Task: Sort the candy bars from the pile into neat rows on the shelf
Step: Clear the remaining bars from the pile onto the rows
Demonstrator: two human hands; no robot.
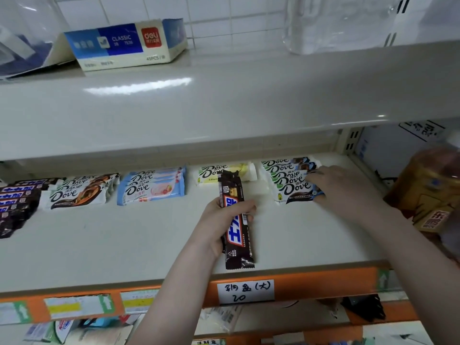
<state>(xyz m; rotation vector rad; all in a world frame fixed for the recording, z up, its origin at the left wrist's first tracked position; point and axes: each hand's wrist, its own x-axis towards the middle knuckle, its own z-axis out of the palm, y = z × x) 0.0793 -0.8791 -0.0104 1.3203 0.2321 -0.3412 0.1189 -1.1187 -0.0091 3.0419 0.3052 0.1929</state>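
Observation:
My left hand grips a dark Snickers bar, held lengthwise above the white shelf. My right hand rests with straight fingers on the right end of a row of white-and-blue Dove bars at the back right. Along the back lie more rows: yellow Dove bars, pink-and-blue Dove bars, brown Dove bars and dark Snickers bars at the far left.
An upper shelf overhangs the rows and carries a blue Deli box. An orange price rail with a handwritten label edges the shelf front. A yellow-brown package stands at the right.

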